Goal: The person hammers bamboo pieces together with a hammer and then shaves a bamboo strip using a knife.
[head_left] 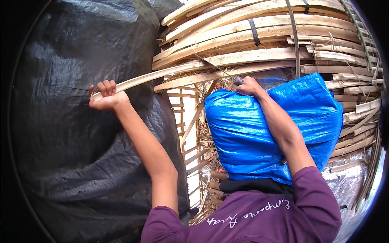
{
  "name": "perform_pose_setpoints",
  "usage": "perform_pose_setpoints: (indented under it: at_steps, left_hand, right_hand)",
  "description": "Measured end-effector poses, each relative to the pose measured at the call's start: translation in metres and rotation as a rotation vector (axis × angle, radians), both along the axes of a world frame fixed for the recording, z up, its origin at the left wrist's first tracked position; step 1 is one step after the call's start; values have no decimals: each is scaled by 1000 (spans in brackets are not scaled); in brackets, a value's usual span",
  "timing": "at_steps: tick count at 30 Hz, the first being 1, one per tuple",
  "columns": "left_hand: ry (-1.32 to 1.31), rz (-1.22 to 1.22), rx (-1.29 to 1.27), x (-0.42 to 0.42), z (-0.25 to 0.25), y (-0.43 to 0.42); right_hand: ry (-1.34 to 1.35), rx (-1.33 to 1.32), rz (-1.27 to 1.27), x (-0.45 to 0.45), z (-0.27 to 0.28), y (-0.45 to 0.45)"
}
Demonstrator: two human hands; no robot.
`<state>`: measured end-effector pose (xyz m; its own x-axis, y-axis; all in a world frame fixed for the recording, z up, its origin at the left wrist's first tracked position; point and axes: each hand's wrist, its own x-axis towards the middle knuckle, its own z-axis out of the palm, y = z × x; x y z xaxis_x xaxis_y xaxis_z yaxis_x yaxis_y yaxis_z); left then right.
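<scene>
My left hand is closed round the near end of a long pale bamboo strip, in front of the black sheet. The strip slants up to the right towards the stacked strips. My right hand grips the dark handle of a knife. Its thin blade points up and to the left and crosses the bamboo strip; whether it touches the strip I cannot tell. Beneath my right forearm, a blue plastic sheet covers my lap.
Black plastic sheeting hangs on the left. Bundled bamboo strips, some tied with dark bands, fill the upper right. Shorter strips lie farther right. A bamboo lattice and loose shavings show between the sheets.
</scene>
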<state>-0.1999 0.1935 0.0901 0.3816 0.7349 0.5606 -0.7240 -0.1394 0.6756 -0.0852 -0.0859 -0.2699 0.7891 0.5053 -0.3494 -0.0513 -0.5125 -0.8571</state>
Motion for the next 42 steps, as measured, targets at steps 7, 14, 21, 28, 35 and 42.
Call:
perform_pose_setpoints:
  at_steps: [7, 14, 21, 28, 35, 42]
  left_hand:
    - [12, -12, -56, 3, 10, -1]
    - [188, -180, -50, 17, 32, -21]
    - [133, -13, 183, 50, 29, -25]
    - [110, -83, 237, 71, 35, -61]
    - [141, -89, 189, 66, 33, -49]
    - [115, 196, 116, 61, 27, -31]
  right_hand:
    - [-34, 68, 5, 4, -9, 1]
    - [-37, 129, -26, 5, -7, 1]
    - [-22, 350, 29, -3, 32, 8]
    - [-81, 409, 97, -7, 30, 19]
    - [72, 217, 121, 3, 18, 9]
    - [-51, 270, 208, -3, 43, 21]
